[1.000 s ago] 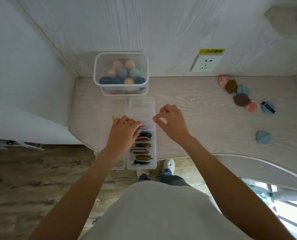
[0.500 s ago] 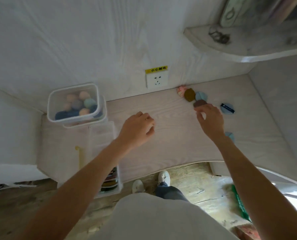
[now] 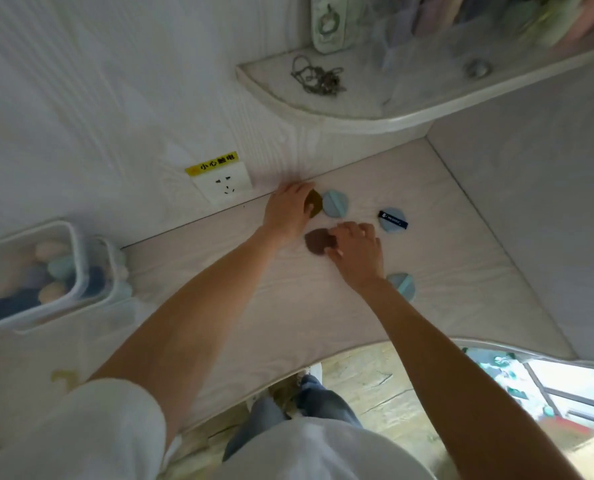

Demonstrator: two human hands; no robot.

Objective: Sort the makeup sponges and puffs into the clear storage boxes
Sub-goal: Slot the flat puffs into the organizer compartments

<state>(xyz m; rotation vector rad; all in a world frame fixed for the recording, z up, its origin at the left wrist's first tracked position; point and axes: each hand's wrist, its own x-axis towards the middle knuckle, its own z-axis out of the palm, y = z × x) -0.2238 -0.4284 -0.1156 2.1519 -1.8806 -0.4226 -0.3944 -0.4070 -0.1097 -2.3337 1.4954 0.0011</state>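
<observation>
My left hand (image 3: 288, 211) lies by the back wall, its fingers curled over the left edge of an olive-brown puff (image 3: 315, 201). My right hand (image 3: 356, 251) pinches the right edge of a dark brown puff (image 3: 314, 240) between thumb and fingers. A light blue puff (image 3: 336, 204) lies next to the olive one. A blue puff with a black band (image 3: 392, 220) lies further right. Another light blue puff (image 3: 405, 288) sits beside my right wrist. A clear storage box (image 3: 63, 237) with round sponges stands at the far left.
A wall socket (image 3: 223, 185) with a yellow label sits just left of my left hand. A corner shelf (image 3: 323, 105) with a chain and bottles hangs above the desk's back right. The desk's curved front edge (image 3: 409, 341) runs below my arms.
Both hands left the narrow box of flat puffs and reached right to the loose puffs. My left hand now covers the olive puff, and my right hand has closed on the brown one.
</observation>
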